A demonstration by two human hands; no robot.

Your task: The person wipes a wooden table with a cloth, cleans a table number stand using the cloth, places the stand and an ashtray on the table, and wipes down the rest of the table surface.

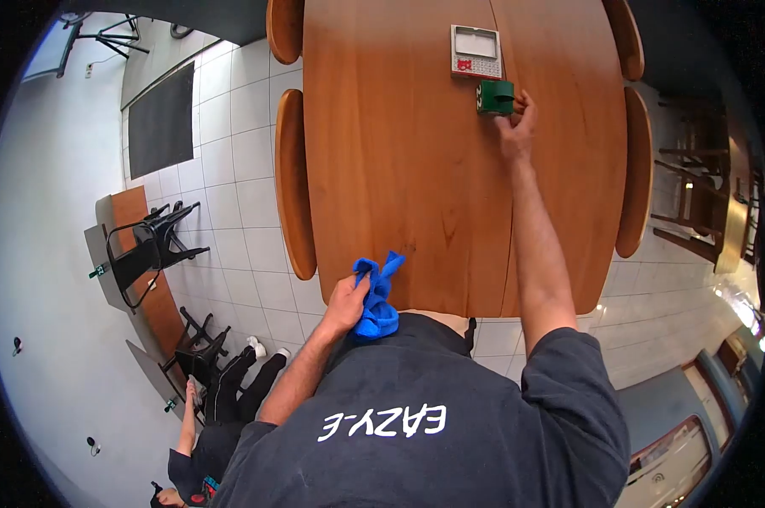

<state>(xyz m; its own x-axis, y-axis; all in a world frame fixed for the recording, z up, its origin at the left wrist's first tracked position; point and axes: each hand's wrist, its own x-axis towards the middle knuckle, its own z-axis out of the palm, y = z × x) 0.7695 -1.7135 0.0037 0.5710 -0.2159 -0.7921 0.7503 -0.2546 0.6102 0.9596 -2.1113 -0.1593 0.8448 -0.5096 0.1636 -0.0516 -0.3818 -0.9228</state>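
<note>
My left hand [346, 305] is closed around a crumpled blue cloth [377, 310] at the near edge of the wooden table [399, 161]. One end of the cloth sticks up over the tabletop, and the rest hangs close to my shirt. Far across the table, my right hand [519, 132] grips the right side of a small dark green box-like holder [493, 97] with a curved top and pale markings on its left face. Just beyond the holder lies a white boxed tray [476, 52] with a greyish panel and a red design.
Wooden chairs [291, 182] line both long sides of the table. At left, black chairs [141, 254] stand by a wall-side table, where another person [209, 440] in dark clothes is. More wooden furniture [696, 186] stands at right.
</note>
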